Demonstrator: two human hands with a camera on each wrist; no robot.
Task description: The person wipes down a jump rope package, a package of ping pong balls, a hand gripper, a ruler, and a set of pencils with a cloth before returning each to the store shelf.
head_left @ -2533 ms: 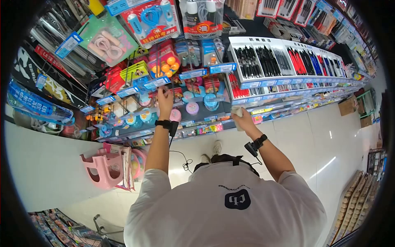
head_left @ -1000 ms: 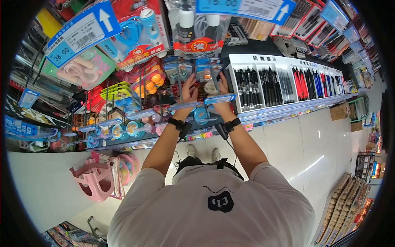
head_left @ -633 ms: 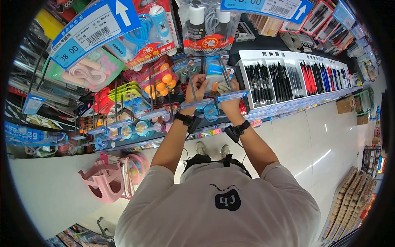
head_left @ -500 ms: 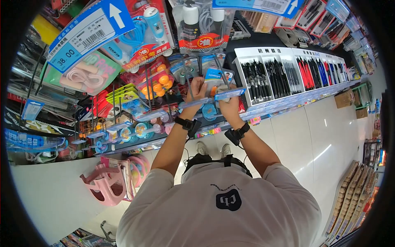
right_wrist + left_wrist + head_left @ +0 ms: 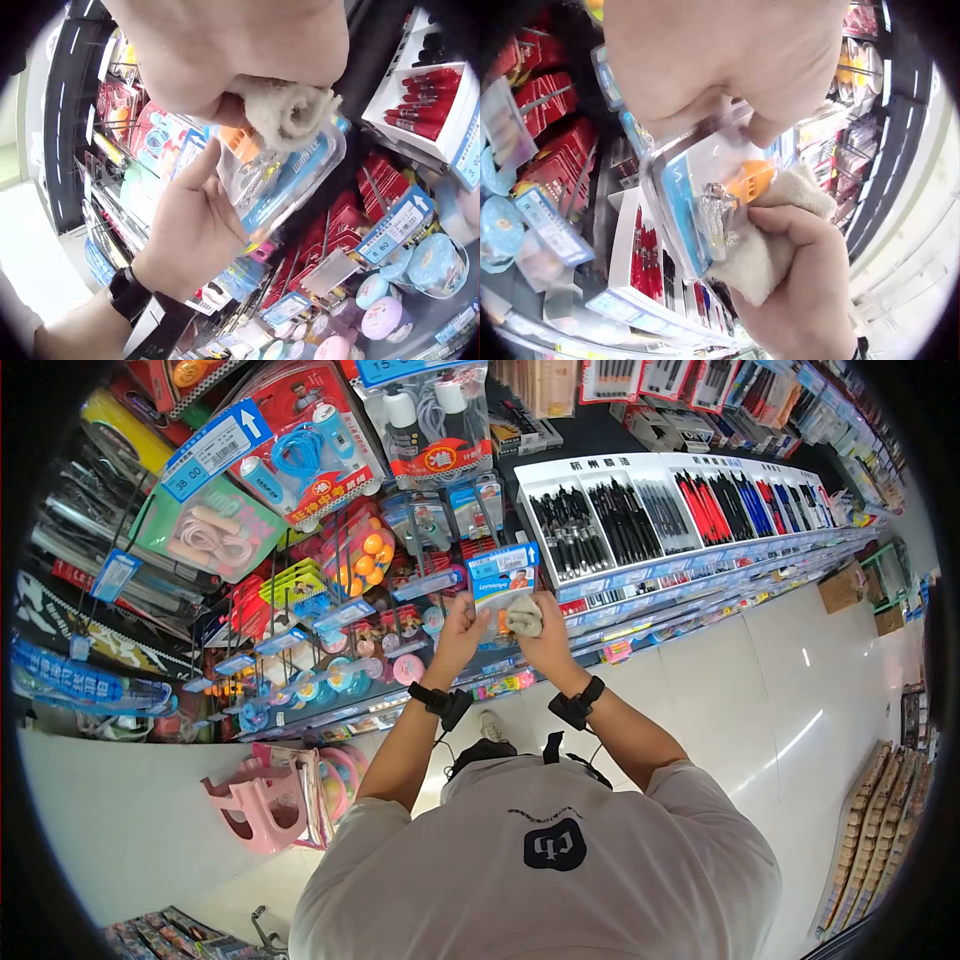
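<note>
My left hand [image 5: 458, 632] grips a blister pack [image 5: 500, 573]; my right hand [image 5: 548, 637] presses a bunched cloth [image 5: 524, 614] against it. Only the left wrist view shows its orange insert [image 5: 751, 182]. Pen racks [image 5: 650, 510] fill upper right.

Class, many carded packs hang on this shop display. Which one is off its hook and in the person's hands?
The clear blister pack with the blue card: the left hand grips it, the right hand presses a beige cloth against it. The others hang untouched.
</note>
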